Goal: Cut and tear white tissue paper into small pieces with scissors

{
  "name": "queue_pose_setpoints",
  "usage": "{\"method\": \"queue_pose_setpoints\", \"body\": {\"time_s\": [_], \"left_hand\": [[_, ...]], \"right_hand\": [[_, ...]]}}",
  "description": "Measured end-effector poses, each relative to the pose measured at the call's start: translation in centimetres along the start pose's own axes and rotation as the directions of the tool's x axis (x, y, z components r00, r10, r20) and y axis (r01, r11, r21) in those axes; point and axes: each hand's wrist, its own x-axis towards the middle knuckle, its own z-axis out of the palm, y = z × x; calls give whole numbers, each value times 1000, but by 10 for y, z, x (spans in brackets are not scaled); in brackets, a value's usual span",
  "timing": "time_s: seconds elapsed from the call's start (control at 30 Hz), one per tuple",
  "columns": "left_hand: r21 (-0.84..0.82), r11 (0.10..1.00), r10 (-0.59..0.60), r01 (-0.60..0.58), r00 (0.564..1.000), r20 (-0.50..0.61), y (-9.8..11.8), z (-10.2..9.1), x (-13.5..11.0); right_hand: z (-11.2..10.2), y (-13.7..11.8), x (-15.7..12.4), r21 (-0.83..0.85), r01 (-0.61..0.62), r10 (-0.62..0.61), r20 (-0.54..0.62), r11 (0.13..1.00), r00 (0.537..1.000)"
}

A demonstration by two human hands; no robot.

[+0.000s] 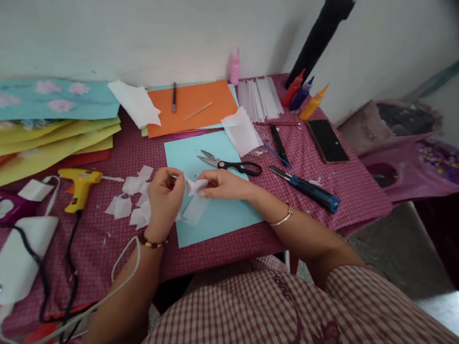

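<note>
You held a small white paper piece (191, 186) between your two hands, above the light blue sheet (233, 213). Your left hand (164, 199) had its thumb and fingertips pressed together on the left end of the paper. Your right hand (225, 185) pinched the other end, also with thumb and fingers closed upon it. The two hands were near to each other, with only this paper between them. At 6 o'clock from it, a thin white slip (195, 211) was over the blue sheet; the view there was a little blurred, so I could not say surely whether it was joined to the held piece.

At 9 o'clock, just beside your left hand, several cut paper pieces (134, 185) were lying in a loose group on the checked cloth (361, 194). Farther in the same direction lay the yellow glue gun (80, 189). At 2 o'clock were the scissors (229, 165) (their blades stood a little apart), partly upon the blue sheet. At 3 o'clock, near your right forearm, rested the utility knife (310, 188) with its blade out. At 12 o'clock, toward the wall, lay an orange sheet (206, 101), bearing a dark pen (174, 97).
</note>
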Motion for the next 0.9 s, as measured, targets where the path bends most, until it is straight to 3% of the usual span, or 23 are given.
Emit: {"method": "queue_pose_setpoints", "body": {"time_s": [0.1,0.17,0.23,0.3,0.43,0.57,0.77,0.9], "left_hand": [[-309,941,-146,140,989,2,3,-1,5],[-537,805,-274,251,961,37,4,-4,10],[-647,689,-360,327,929,87,4,-7,13],[-668,651,-382,361,916,123,5,-8,14],[-496,788,-281,366,929,240,10,-4,4],[-327,904,-170,276,933,317,11,5,-6],[-359,897,-165,256,950,264,10,3,-4],[-412,882,-205,231,973,106,14,-19,9]], "right_hand": [[9,2,2,70,-63,75,-181,996,981],[10,2,2,146,-68,106,-273,987,956],[7,3,2,185,-61,121,-337,981,934],[5,4,3,188,-66,132,-369,980,920],[8,5,2,79,-120,140,-350,990,926],[18,3,-2,-79,-103,76,-288,992,955],[23,1,-6,-12,-135,129,-226,991,965],[22,2,-5,53,-100,110,-264,994,958]]}}
